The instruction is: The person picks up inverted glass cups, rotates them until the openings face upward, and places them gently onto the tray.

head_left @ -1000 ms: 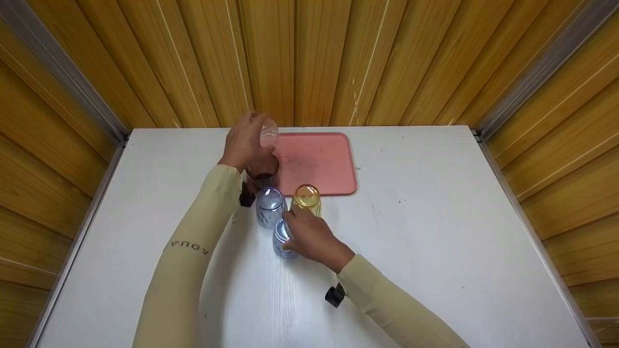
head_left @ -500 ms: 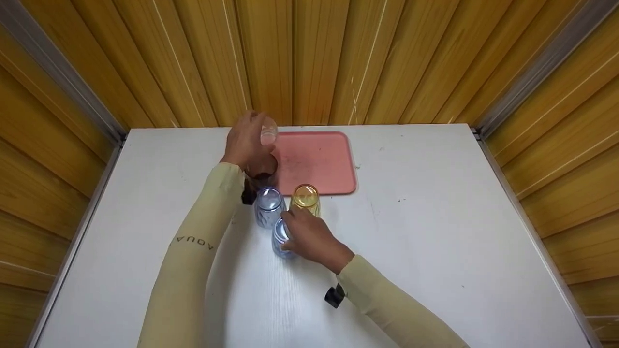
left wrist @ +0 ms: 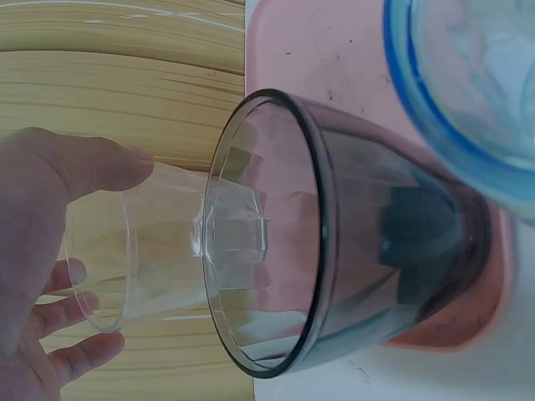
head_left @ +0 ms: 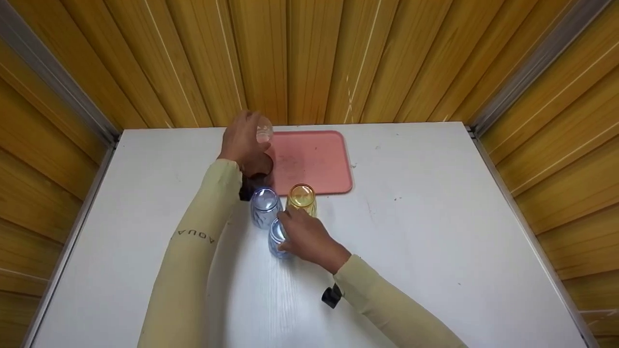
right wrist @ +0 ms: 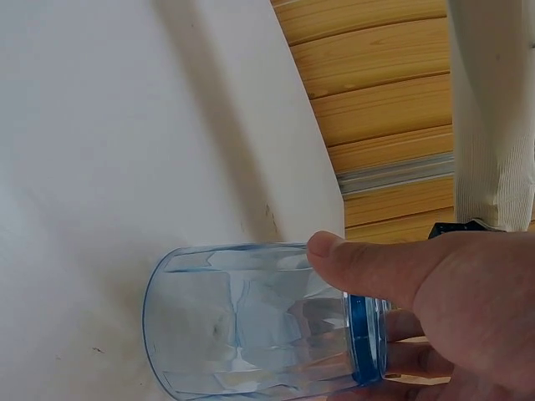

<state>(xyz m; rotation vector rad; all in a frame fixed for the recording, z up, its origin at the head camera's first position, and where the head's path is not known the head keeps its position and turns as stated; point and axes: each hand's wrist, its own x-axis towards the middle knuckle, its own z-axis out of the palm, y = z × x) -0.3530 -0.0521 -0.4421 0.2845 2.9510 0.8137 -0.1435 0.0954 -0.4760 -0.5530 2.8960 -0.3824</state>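
Observation:
My left hand (head_left: pixel 242 137) holds a clear glass (left wrist: pixel 163 242) near its wide rim, fingers on one side and thumb on the other. A smoky dark glass (left wrist: pixel 359 225) stands mouth up at the tray's left part. In the left wrist view the clear glass's narrow base overlaps the dark glass's mouth. My right hand (head_left: pixel 309 237) grips an upside-down light blue glass (right wrist: pixel 251 322) around its base end, with the glass's rim down at the table. Another upside-down blue glass (head_left: pixel 265 208) and a yellow glass (head_left: pixel 302 195) stand just beyond it.
The pink tray (head_left: pixel 314 162) lies at the back of the white table (head_left: pixel 411 217). Wood-patterned panels (head_left: pixel 309 58) rise behind the table and at both sides. The blue and yellow glasses stand close together by the tray's front edge.
The whole scene has drifted slightly left in the head view. Both hands and the glasses keep their places relative to each other.

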